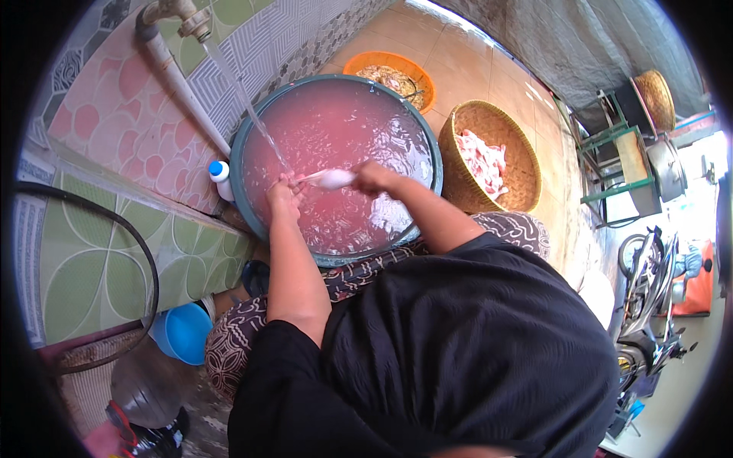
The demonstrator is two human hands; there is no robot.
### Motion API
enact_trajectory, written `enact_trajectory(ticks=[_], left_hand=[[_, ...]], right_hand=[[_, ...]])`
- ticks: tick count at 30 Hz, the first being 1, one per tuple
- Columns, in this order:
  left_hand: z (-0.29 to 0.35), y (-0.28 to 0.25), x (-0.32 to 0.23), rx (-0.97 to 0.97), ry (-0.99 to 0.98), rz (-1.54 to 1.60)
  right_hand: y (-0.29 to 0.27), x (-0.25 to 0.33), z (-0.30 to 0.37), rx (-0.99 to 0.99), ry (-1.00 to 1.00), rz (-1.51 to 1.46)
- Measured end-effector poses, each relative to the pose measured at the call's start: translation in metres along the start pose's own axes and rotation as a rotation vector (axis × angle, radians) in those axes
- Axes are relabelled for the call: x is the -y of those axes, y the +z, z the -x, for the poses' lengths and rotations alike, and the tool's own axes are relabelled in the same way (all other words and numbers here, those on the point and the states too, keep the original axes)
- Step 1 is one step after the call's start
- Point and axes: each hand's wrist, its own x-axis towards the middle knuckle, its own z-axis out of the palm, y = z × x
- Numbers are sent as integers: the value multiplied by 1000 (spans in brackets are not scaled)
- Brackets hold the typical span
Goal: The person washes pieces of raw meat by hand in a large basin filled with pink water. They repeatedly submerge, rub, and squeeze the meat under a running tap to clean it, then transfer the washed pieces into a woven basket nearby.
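Note:
My left hand (pixel 283 195) pinches the thin, stretched end of a pale pink piece of raw meat (pixel 333 179), just below the stream of water. My right hand (pixel 371 179) grips the same piece at its thicker end. The piece is drawn out between both hands, and its exact kind is blurred. Below it is a large round grey-green tub (pixel 238 187) full of cloudy pink water. From a tap (pixel 197 27) at the upper left, water (pixel 243 98) runs into the tub near my left hand.
Beside the tub on the right, a woven basket (pixel 527 172) holds pale pink meat pieces (pixel 482 162). An orange basin (pixel 429 85) with yellowish scraps sits behind. A white bottle with a blue cap (pixel 220 177) stands by the wall; a blue bucket (pixel 185 334) lies lower left.

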Motion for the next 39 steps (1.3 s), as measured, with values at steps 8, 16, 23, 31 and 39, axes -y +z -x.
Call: enact_trajectory(ticks=[8, 16, 23, 31, 39], left_hand=[[11, 3, -5, -228, 37, -147], [22, 14, -16, -311, 64, -163], [26, 16, -23, -272, 139, -226], [26, 6, -21, -296, 177, -241], [18, 10, -20, -232, 144, -254]], right_hand=[[-106, -98, 30, -987, 221, -992], [-13, -108, -45, -269, 100, 307], [44, -176, -91, 66, 45, 888], [75, -178, -75, 244, 288, 705], [101, -116, -85, 230, 229, 454]])
